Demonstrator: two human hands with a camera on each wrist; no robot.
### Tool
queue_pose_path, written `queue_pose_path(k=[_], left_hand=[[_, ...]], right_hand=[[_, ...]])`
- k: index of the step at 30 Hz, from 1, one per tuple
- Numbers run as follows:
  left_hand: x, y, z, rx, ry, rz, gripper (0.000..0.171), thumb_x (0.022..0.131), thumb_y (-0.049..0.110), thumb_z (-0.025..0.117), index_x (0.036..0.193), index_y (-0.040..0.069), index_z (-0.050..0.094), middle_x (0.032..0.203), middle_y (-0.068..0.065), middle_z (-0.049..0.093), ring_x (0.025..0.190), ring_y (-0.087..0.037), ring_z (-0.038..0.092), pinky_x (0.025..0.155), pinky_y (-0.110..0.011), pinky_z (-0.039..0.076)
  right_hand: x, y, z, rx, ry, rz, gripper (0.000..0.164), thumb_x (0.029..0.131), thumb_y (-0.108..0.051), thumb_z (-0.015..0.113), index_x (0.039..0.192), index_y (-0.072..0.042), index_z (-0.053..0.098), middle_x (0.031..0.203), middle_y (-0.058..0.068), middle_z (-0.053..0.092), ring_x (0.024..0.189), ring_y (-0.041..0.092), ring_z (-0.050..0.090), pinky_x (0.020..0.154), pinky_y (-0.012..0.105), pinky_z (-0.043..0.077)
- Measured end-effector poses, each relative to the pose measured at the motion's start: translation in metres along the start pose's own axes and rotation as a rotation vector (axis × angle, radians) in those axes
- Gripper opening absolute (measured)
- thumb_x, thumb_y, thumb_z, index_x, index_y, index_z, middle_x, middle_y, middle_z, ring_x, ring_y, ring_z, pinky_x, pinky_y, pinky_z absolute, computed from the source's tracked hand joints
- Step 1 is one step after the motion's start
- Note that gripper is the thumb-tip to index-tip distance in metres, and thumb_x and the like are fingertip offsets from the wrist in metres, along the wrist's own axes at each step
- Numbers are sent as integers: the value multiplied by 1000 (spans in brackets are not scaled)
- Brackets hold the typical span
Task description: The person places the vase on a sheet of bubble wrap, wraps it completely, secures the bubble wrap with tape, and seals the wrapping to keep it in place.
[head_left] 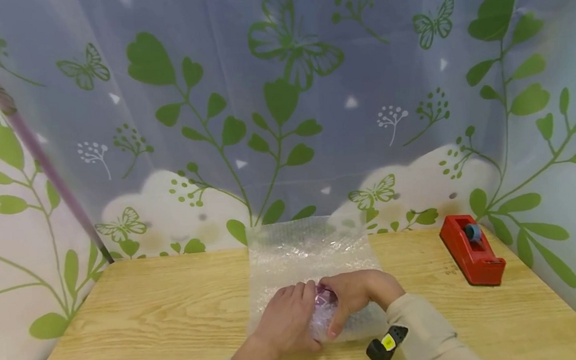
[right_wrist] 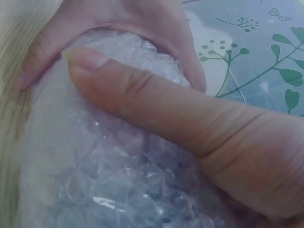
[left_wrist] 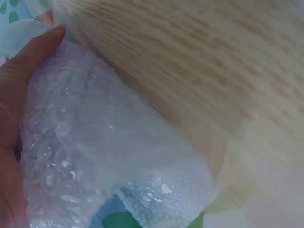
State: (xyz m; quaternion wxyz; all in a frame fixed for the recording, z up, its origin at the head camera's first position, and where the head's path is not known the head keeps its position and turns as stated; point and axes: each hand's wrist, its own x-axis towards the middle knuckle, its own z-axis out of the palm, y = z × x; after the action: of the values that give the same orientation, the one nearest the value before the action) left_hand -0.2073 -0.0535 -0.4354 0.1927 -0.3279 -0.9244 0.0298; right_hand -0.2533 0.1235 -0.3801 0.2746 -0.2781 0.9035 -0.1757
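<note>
Both hands hold a bubble-wrapped bundle (head_left: 321,318) near the front of the wooden table. A purplish, shiny item shows through its top end; its kind is hidden by the wrap. My left hand (head_left: 285,317) curves round the left side, and in the left wrist view its thumb (left_wrist: 40,50) lies along the bubble wrap (left_wrist: 90,128). From the right, my right hand (head_left: 358,293) grips the bundle, its thumb (right_wrist: 142,95) pressed across the wrap in the right wrist view. Beyond the bundle, the sheet of bubble wrap (head_left: 308,248) stretches to the back edge.
A red tape dispenser (head_left: 474,253) with a bluish roll stands at the right rear of the table (head_left: 177,310). A patterned curtain (head_left: 244,121) hangs behind and at the sides. A black wrist device (head_left: 387,345) with a yellow label sits by the right sleeve.
</note>
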Motion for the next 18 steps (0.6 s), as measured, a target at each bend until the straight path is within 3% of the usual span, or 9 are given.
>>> queue_pose_path(k=[4, 10, 14, 18], left_hand=[[-3, -1, 2, -70, -3, -3, 98, 50, 59, 81, 122, 1, 47, 97, -5, 58, 88, -18, 58, 81, -31, 49], [-3, -5, 2, -156, -11, 3, 90, 51, 57, 82, 116, 5, 47, 89, 0, 53, 81, -13, 54, 75, -28, 49], [-3, -6, 2, -136, -30, 20, 94, 51, 58, 82, 119, 4, 47, 95, -2, 56, 86, -15, 56, 79, -30, 49], [-2, -8, 2, -147, -80, -6, 96, 52, 58, 82, 122, 4, 46, 99, -3, 57, 91, -17, 57, 82, -32, 48]], right_hand=[[1, -1, -1, 3, -32, 15, 69, 63, -37, 88, 118, -12, 55, 103, -10, 57, 96, 9, 53, 91, 31, 43], [1, -5, -2, -44, -29, 65, 74, 63, -45, 86, 124, -15, 56, 105, -11, 59, 97, 10, 54, 91, 33, 44], [-7, -11, 0, -210, 55, 84, 93, 60, -58, 82, 135, -13, 51, 120, -2, 58, 112, 20, 50, 95, 42, 41], [-17, -17, 7, -360, 210, 50, 108, 58, -68, 77, 142, -8, 44, 133, 8, 52, 124, 30, 43, 100, 48, 37]])
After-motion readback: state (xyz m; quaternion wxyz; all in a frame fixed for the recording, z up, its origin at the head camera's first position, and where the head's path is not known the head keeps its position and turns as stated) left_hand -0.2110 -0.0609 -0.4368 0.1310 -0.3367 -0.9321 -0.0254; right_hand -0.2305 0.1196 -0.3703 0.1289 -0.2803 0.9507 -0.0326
